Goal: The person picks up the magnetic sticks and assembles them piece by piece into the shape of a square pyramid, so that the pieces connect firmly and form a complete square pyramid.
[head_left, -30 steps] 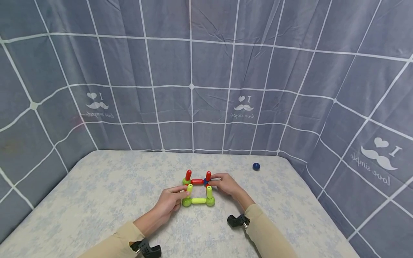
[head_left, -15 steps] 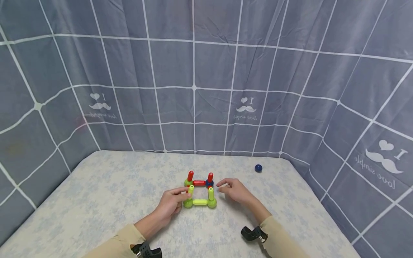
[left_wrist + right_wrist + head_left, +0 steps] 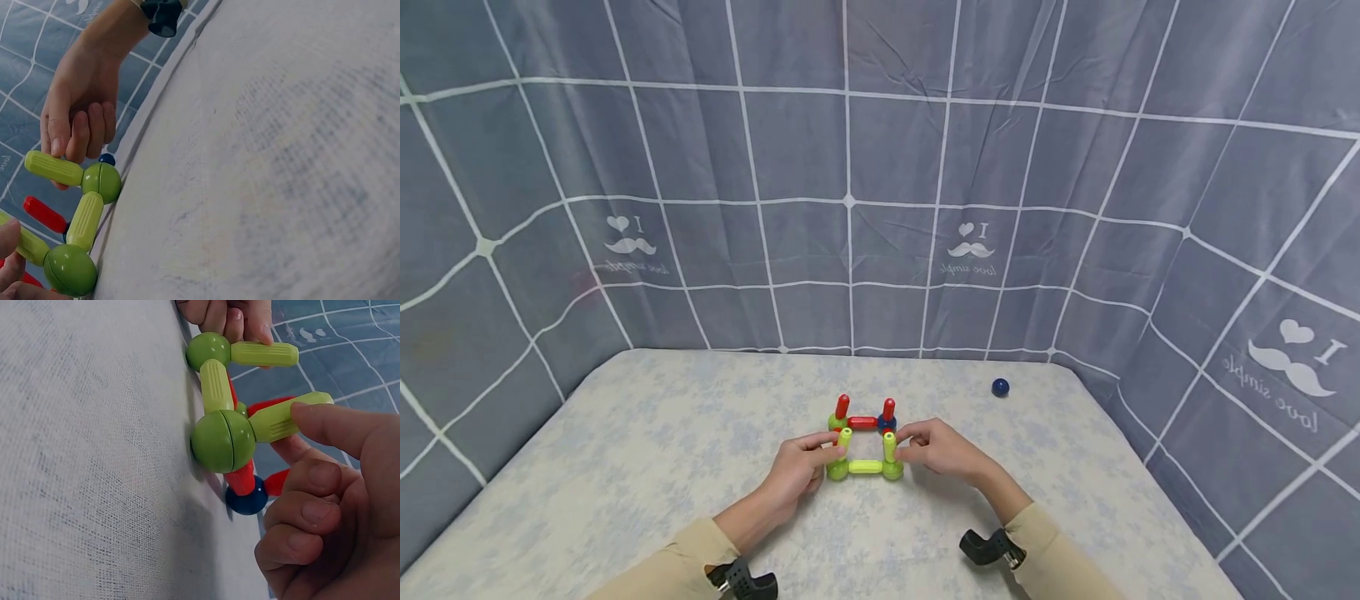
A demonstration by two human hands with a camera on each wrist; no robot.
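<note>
A square frame of balls and rods, like a magnetic building set, stands on the table. Its near side is a yellow-green rod (image 3: 866,467) between two green balls; a red rod (image 3: 862,422) joins a green ball to a dark blue ball (image 3: 247,499) at the back. Upright rods rise from the corners, red behind and yellow-green in front. My left hand (image 3: 797,471) pinches the front left upright rod (image 3: 265,354). With thumb and index finger, my right hand (image 3: 947,451) pinches the front right upright rod (image 3: 290,417), its other fingers curled.
A loose dark blue ball (image 3: 1000,387) lies at the table's back right. The patterned white tabletop (image 3: 700,417) ends at a grey-blue checked curtain (image 3: 895,167) behind and at the sides.
My right hand has let go of the back right blue-ball corner, drawn back to the right, then come in to the front right yellow-green rod. My left hand keeps its place.
</note>
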